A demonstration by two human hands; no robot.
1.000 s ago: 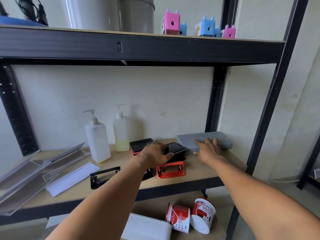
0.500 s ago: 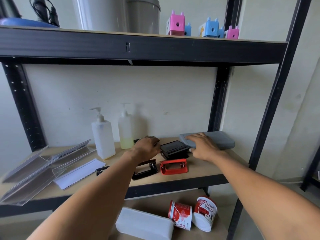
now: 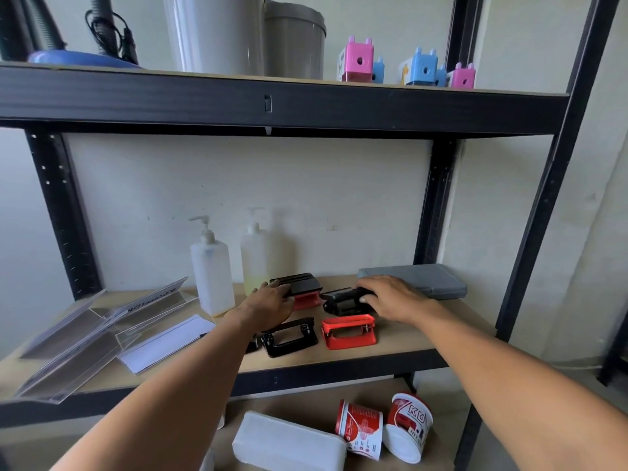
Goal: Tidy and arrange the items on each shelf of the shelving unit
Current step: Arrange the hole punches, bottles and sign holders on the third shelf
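Right hand (image 3: 390, 297) curls over the black punch (image 3: 343, 300); left hand (image 3: 272, 305) grips the red-based punch (image 3: 300, 290). Likely rigid, weighty metal; grasp across bodies.

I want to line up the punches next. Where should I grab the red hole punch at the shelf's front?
Probably by the raised handle bar of the red hole punch, coming from above and the front: the bar arches clear over its base, leaving a gap for fingers.

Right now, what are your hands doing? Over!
Left hand grips red-and-black punch. Right hand grips black punch. Grey case sits close behind the right hand; two more punches in front.
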